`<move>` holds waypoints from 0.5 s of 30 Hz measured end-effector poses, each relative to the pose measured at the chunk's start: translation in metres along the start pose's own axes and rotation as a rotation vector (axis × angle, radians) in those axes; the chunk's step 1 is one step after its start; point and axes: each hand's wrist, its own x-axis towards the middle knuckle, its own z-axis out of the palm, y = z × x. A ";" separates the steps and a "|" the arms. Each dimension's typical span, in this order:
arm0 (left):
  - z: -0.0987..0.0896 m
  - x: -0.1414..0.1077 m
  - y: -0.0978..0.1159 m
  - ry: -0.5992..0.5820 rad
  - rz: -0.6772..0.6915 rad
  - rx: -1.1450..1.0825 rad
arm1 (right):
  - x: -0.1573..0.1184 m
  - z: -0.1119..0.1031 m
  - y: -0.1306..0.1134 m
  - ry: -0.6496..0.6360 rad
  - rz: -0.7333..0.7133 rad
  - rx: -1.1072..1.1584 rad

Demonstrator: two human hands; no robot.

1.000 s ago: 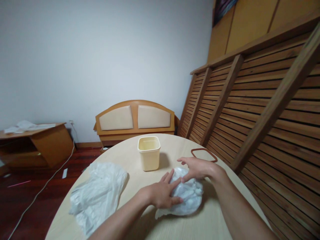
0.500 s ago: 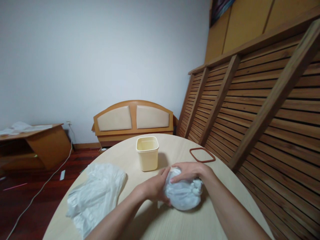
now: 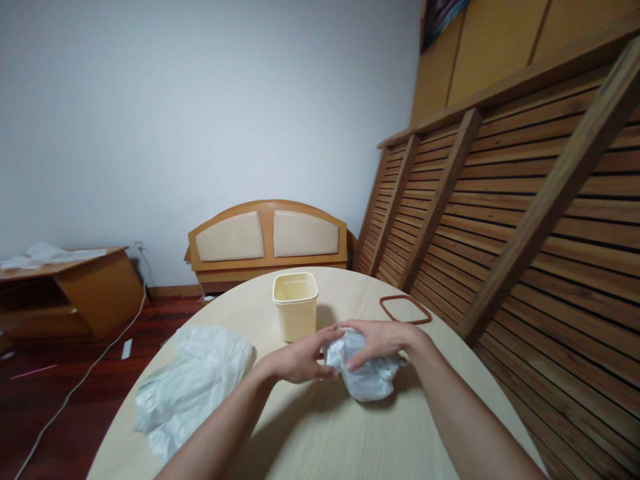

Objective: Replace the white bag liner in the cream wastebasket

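A bunched-up white plastic bag [image 3: 373, 381] rests on the round table between my two hands. My right hand [image 3: 380, 339] grips it from above and the right, with the thumb pressed on its near face. At the bag's left edge, my left hand [image 3: 303, 359] has its thumb and fingers curved around the crumpled plastic. What is inside the bag, if anything, is hidden. Just beyond my left hand stands an upright cream plastic bin [image 3: 297, 321] with an open top. Another white plastic bag [image 3: 200, 380], loose and crumpled, lies left of my left forearm.
A brown rounded-square ring [image 3: 405, 322] lies near the right edge of the pale round table [image 3: 330, 447]. A slatted wooden panel [image 3: 520, 220] leans close on the right. Behind the table is a padded headboard [image 3: 268, 233]; a cable [image 3: 85, 377] runs across the floor at left.
The bunched bag has been turned and squeezed smaller, and its knotted end at the right shows less. My left hand has shifted up and left, with its fingers more extended.
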 end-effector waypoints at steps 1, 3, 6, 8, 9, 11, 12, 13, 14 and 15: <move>0.001 0.001 0.003 0.014 0.020 -0.040 | -0.003 -0.001 -0.003 0.000 0.000 0.007; 0.004 0.003 0.006 0.089 0.057 -0.112 | -0.007 -0.002 -0.008 0.001 -0.010 0.019; 0.009 0.004 0.008 0.233 0.082 -0.146 | -0.009 0.000 -0.012 0.022 -0.018 0.032; 0.011 0.001 0.008 0.295 0.074 -0.100 | -0.010 0.005 -0.011 0.061 -0.003 0.015; 0.012 -0.002 0.008 0.317 0.068 -0.062 | -0.011 0.008 -0.011 0.088 0.006 -0.005; 0.014 -0.007 0.007 0.364 0.079 0.037 | -0.014 0.016 -0.010 0.151 -0.020 -0.078; 0.015 -0.010 0.006 0.395 0.093 0.084 | -0.015 0.021 -0.011 0.196 -0.056 -0.129; 0.017 -0.013 0.005 0.427 0.103 0.119 | -0.017 0.027 -0.012 0.248 -0.101 -0.181; 0.019 -0.017 0.003 0.456 0.103 0.140 | -0.019 0.034 -0.015 0.297 -0.155 -0.231; 0.021 -0.020 0.001 0.476 0.093 0.143 | -0.021 0.041 -0.017 0.343 -0.207 -0.270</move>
